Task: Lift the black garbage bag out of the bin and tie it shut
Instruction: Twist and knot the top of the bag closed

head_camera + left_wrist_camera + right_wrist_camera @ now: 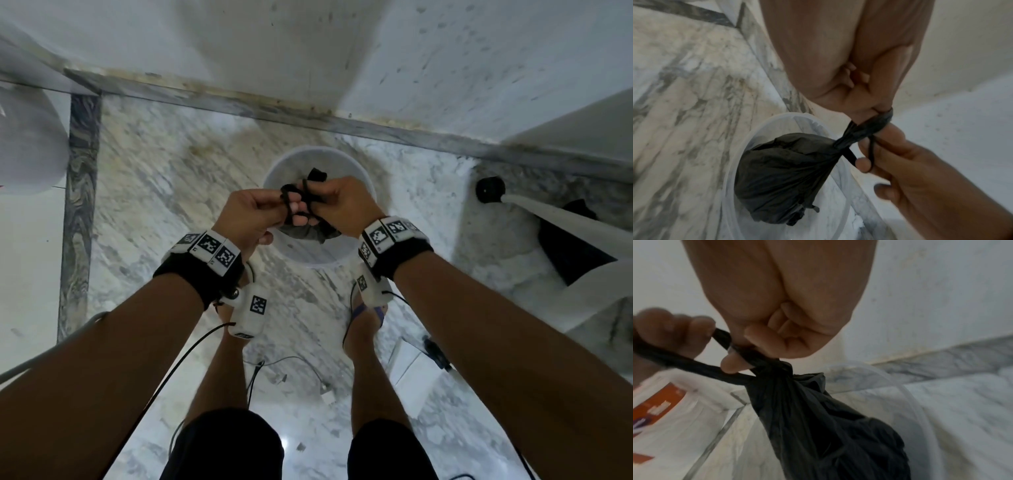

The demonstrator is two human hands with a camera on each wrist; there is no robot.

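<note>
We see the garbage bag [785, 175] as thin black plastic film, crinkled and faintly sheeny, twisted into tight cords at its neck. The bin [760, 129] looks like translucent white plastic, smooth and matt. The floor [164, 178] is polished grey-veined marble, glossy near our feet. The wall [274, 44] is matt white paint, speckled and scuffed.

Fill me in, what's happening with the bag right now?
A person is tying the black bag shut with both hands. It hangs above the white bin on the marble floor, its neck gathered. The left hand and the right hand each grip a twisted black strand, and a strand is looped round the left fingers. The knot looks part-made, not yet pulled tight.
</note>
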